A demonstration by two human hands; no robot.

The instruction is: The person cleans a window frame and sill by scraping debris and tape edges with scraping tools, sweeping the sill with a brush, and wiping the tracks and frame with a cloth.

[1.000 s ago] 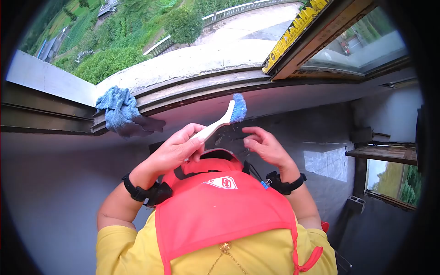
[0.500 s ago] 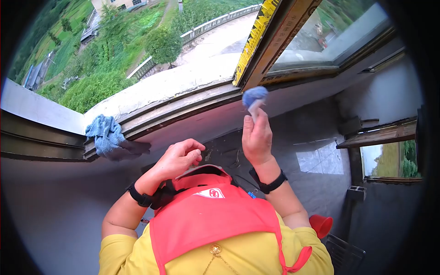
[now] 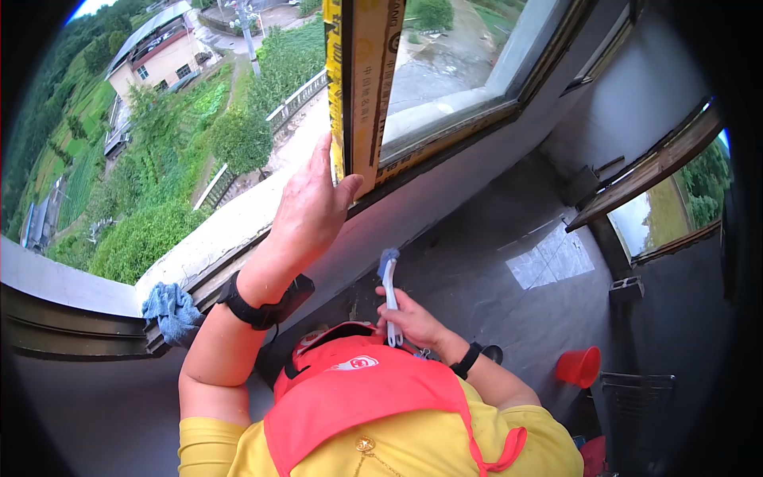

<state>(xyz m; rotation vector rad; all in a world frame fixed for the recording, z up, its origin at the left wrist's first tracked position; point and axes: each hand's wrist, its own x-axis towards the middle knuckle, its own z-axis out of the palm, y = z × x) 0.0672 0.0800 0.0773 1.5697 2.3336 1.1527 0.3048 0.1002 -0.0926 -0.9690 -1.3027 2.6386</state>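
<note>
My left hand (image 3: pixel 311 208) is raised against the lower edge of the window sash (image 3: pixel 362 103), its fingers stretched upward and the thumb apart. The sash frame carries yellow printed film, torn along its edge. In my right hand (image 3: pixel 416 321), held low near my chest, is a scrub brush (image 3: pixel 389 280) with a white handle and a blue head. The brush stands nearly upright, its head apart from the window. A damp-looking blue cloth (image 3: pixel 169 312) hangs over the left end of the window track (image 3: pixel 213 286).
Outside the window opening lie a white ledge (image 3: pixel 179 258), trees and a building (image 3: pixel 155 63). On the floor to the right are a red bucket (image 3: pixel 578 367), a dark rack (image 3: pixel 638 389) and a hollow block (image 3: pixel 626 288). A second wooden-framed window (image 3: pixel 648 219) stands beyond.
My left hand has gone up and forward to the sash edge. My right hand has lowered the brush from the sash corner toward my chest. The view has turned rightward.
</note>
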